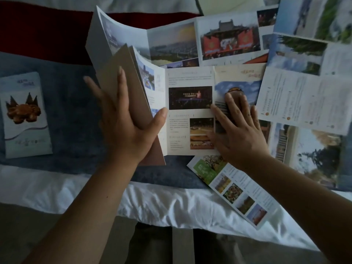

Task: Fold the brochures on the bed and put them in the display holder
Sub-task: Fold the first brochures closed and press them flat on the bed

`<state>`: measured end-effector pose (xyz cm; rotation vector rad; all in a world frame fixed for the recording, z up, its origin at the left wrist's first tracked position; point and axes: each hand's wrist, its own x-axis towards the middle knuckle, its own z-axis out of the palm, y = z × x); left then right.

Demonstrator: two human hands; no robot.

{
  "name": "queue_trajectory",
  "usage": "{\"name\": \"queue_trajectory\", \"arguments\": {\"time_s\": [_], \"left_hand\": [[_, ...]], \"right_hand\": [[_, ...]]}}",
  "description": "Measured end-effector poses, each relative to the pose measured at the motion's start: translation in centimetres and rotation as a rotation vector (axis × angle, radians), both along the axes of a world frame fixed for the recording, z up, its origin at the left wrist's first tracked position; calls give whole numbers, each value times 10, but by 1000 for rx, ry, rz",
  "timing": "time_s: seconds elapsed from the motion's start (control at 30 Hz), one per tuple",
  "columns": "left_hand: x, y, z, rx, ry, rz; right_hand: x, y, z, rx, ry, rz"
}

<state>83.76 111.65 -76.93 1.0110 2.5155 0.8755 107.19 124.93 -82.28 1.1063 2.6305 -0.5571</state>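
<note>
Currently mid-fold on the cream brochure (190, 111) at centre frame, which is lying on the blue blanket (72, 103) of the bed.

Left hand (125, 119) is gripping the brochure's left panels: fingers spread across the brown backs, thumb hooked round onto the printed side. Those panels are standing up off the bed, so it looks like they're being swung rightward over the flat part.

Right hand (238, 126) is lying open and flat, palm down, on the right panels. Likely acting as an anchor so the sheet isn't sliding on the soft blanket while the fold is coming over, and so the crease is landing on the existing fold line.

A second, larger brochure (171, 40) is lying behind it at upper centre, its left end curling up too; can't tell whether the left hand is touching it.

More unfolded brochures are fanning across the right side of the frame: a text-heavy one (304, 100) at right, a narrow strip with a green panel (232, 189) at lower right hanging over the white sheet (95, 191).

One folded brochure (24, 115) is sitting at far left, well apart from the pile, probably parked as done.

Display holder isn't in view. Judging by the pile, the task is at an early stage.
</note>
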Motion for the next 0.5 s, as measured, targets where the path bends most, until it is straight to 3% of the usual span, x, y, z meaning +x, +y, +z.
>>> {"name": "queue_trajectory", "arguments": {"time_s": [0.33,0.5], "left_hand": [[37,32,30,-396,343,-220],[62,52,48,-435,451,-294]], "right_hand": [[23,6,-1,67,-27,-118],[41,10,-4,80,-18,-104]]}}
